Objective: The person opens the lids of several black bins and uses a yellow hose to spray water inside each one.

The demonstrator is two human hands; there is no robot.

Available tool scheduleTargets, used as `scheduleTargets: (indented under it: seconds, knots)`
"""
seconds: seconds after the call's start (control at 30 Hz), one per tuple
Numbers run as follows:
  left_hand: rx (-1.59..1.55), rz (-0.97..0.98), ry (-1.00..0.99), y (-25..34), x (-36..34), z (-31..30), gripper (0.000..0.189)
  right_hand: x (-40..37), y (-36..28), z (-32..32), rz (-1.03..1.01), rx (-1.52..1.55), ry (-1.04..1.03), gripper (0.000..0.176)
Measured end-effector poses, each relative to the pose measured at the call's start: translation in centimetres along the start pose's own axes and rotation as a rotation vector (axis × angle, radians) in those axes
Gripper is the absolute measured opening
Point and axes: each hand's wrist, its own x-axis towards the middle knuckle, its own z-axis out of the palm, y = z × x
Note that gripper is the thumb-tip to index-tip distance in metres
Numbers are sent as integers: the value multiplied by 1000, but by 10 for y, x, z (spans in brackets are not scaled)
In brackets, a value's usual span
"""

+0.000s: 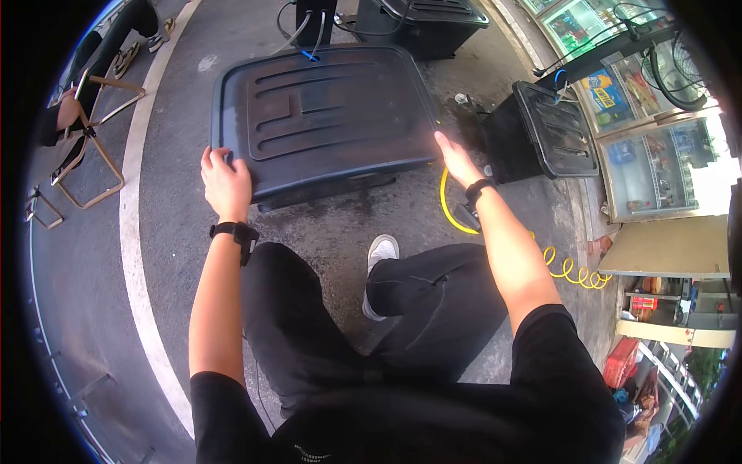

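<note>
A large black plastic storage bin lid (363, 108) with moulded ridges lies in front of me, seen from above. My left hand (226, 184) is closed round the lid's near left corner, fingertips on top. On the opposite side, my right hand (459, 161) grips the near right corner; its thumb rests along the edge and the other fingers are mostly hidden. Below the lid's near edge a strip of the dark bin (332, 193) shows, and most of it is covered. A blue tie with cables (311, 56) sits at the lid's far edge.
Another lidded black bin (560, 127) stands at right, and one more (421, 19) farther off. A yellow coiled hose (572, 271) runs along the ground by my right arm. Glass-fronted cabinets (657, 155) line the right. At left are a folding stool (93, 158) and a seated person.
</note>
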Motion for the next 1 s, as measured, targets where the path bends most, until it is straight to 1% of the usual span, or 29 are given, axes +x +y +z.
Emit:
scheduleTargets:
  seconds: [0.17,0.33,0.4,0.63,0.7,1.0]
  knots:
    - [8,-24,-11,4,0,-4,30,-2,-3,0,-9,5,-11,81]
    - [19,-7,-2,0,0,0,30,0,0,1,12,-2,-1,80]
    - [12,-11,-11,1,0,-2,31,3,5,1,-27,32,-6,80]
    - [0,-28,-22,4,0,-3,31,2,5,1,-49,68,-22,80]
    - [-6,-19,-17,3,0,-3,31,2,3,0,9,4,5,80]
    - [3,-21,6,2,-1,-3,30,-7,-8,2,-22,72,-7,75]
